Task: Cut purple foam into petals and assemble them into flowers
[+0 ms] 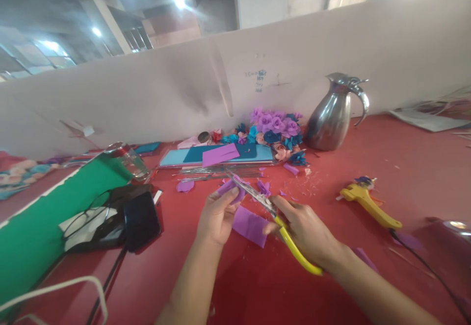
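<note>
My left hand (220, 217) pinches a small piece of purple crepe paper (235, 191) between thumb and fingers. Yellow-handled scissors (290, 244) are gripped in my right hand (307, 229), their metal blades pointing up and left across the purple piece. Whether the blades are parted cannot be made out. A purple paper rectangle (250, 226) lies on the red table between my hands. Purple scraps (263, 187) are scattered just beyond the blades, and a cut purple piece (185, 186) rests to the left.
Paper flowers (275, 126) are heaped at the back beside a steel jug (329, 116). Blue and purple sheets (221, 154) lie stacked behind thin wires (217, 172). At right is a yellow glue gun (370, 207) with its cord. A phone (143, 221), glass jar (128, 158) and green board (73, 217) stand left.
</note>
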`<state>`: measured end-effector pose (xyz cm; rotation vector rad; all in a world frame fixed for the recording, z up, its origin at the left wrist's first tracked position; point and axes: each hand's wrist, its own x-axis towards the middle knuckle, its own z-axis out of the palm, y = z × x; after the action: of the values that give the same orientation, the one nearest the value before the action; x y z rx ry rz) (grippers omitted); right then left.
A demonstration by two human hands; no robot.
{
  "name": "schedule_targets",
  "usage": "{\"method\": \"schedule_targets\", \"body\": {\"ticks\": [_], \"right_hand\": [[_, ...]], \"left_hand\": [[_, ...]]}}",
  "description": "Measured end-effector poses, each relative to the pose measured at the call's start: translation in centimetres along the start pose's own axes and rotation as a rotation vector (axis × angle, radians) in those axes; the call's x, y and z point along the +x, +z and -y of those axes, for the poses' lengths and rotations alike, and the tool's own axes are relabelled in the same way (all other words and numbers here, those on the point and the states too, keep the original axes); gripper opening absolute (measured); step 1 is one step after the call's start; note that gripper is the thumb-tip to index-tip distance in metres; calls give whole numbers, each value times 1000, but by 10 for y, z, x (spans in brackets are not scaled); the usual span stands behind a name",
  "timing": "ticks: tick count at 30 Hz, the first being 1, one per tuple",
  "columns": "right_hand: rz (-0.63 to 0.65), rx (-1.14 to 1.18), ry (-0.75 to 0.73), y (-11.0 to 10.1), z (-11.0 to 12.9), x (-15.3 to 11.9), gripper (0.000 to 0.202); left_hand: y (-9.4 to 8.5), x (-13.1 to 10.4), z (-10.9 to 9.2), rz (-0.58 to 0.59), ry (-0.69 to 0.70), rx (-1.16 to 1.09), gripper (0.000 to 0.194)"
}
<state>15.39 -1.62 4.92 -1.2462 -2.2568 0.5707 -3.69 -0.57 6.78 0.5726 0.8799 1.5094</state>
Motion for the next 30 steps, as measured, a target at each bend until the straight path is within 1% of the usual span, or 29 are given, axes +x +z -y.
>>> {"method": "schedule_targets", "body": {"ticks": [5, 11, 17, 22, 24, 26, 28, 30], "right_hand": [[-36, -77, -44, -6, 2, 1, 25], [-59, -40, -54, -6, 1, 2, 33], [-14, -19, -61, -5, -2, 3, 19], [-14, -47, -36, -2, -6, 2, 15], [-34, 2, 3, 1, -9, 2, 15], [-92, 107, 60, 3, -10, 2, 20], [-159, 273, 123, 3, -10, 4, 25], [-183, 501, 181, 1, -7, 6, 28]], "left_hand": [[2, -4, -6, 24, -23, 96, 15], [1, -6, -3, 104, -40, 179, 12], [-2, -5, -1, 155, -47, 233, 10], [0, -5, -4, 139, -66, 239, 13], [1, -4, -5, 120, -70, 245, 14], [0, -3, -5, 93, -76, 262, 15], [0, -3, -4, 78, -101, 315, 16], [-1, -3, -1, 93, -133, 416, 18]]}}
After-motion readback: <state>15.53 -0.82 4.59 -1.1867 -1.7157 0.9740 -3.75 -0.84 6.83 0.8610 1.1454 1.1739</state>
